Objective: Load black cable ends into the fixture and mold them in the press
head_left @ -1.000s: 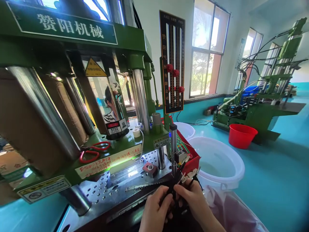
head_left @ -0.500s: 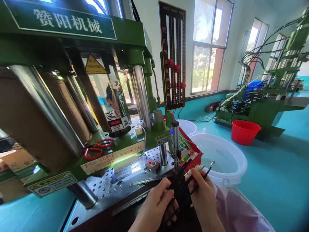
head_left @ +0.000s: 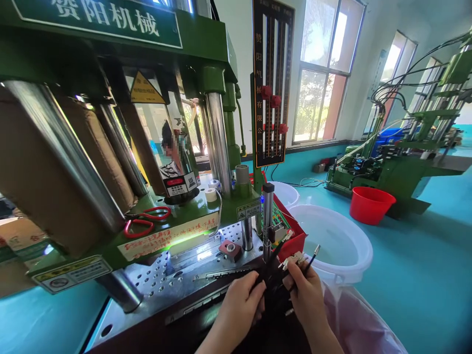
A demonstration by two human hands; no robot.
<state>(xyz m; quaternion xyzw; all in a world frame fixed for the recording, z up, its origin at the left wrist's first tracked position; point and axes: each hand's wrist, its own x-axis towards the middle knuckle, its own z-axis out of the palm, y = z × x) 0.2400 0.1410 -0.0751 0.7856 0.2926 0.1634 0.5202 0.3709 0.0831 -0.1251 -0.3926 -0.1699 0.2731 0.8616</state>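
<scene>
My left hand [head_left: 244, 300] is closed around black cables [head_left: 272, 263] at the lower middle of the view. Just right of it, my right hand [head_left: 306, 290] pinches more of the black cables near their pale connector ends [head_left: 294, 259]. One cable with a metal tip [head_left: 316, 250] sticks up beyond my right fingers. The cables run between both hands, and their lower parts are lost against the dark surface. Left of my left hand lie long slotted metal strips [head_left: 201, 304] along the front of the press bed.
A green press [head_left: 206, 49] with red-handled scissors [head_left: 140, 227] on its ledge fills the left. A reddish block [head_left: 230, 250] sits on the perforated metal bed [head_left: 155, 280]. Right are a red control box [head_left: 295, 241], a white tub [head_left: 332, 241] and a red bucket [head_left: 371, 204].
The view has shifted slightly. Both hands still hold the cables, and my right hand sits a little lower and farther left in the picture.
</scene>
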